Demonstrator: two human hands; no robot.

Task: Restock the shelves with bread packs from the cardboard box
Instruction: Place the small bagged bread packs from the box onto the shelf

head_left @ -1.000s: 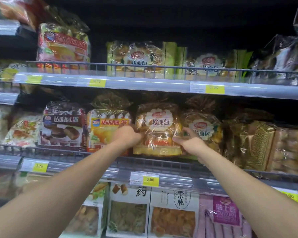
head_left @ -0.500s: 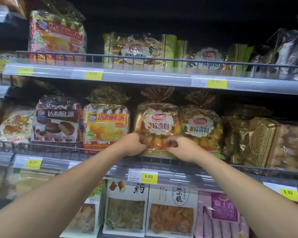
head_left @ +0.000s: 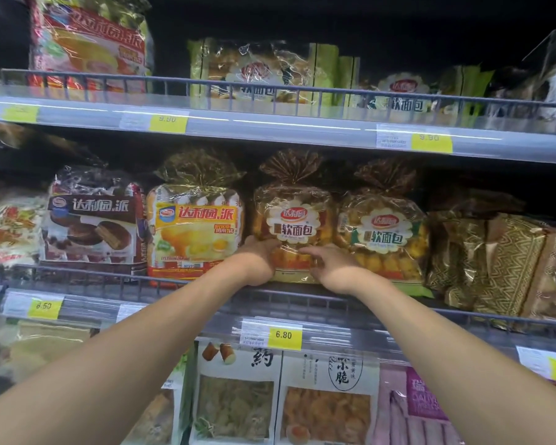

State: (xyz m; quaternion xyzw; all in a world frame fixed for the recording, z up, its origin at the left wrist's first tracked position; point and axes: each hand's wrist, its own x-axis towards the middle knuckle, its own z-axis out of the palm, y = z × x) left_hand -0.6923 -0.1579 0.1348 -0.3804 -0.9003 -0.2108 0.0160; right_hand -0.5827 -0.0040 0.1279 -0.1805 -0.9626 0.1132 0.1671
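Note:
A clear bread pack (head_left: 294, 216) with a brown tied top and a white flower label stands upright on the middle shelf (head_left: 302, 298), behind its wire rail. My left hand (head_left: 259, 256) cups the pack's lower left corner. My right hand (head_left: 329, 264) lies on its lower front, fingers pointing left. Both forearms reach up from the bottom of the view. A similar bread pack (head_left: 382, 229) with a green-banded label stands touching it on the right. The cardboard box is out of view.
Left of the held pack stand a yellow cake pack (head_left: 195, 229) and a brown chocolate pie pack (head_left: 92, 220). Gold patterned bags (head_left: 495, 261) fill the right. The upper shelf (head_left: 270, 123) holds more bread packs. White snack bags (head_left: 238, 396) hang below the yellow price tags.
The pack has gone from tilted and lifted to standing upright on the shelf. Both hands slid down from its sides to its lower front, and the view moved closer.

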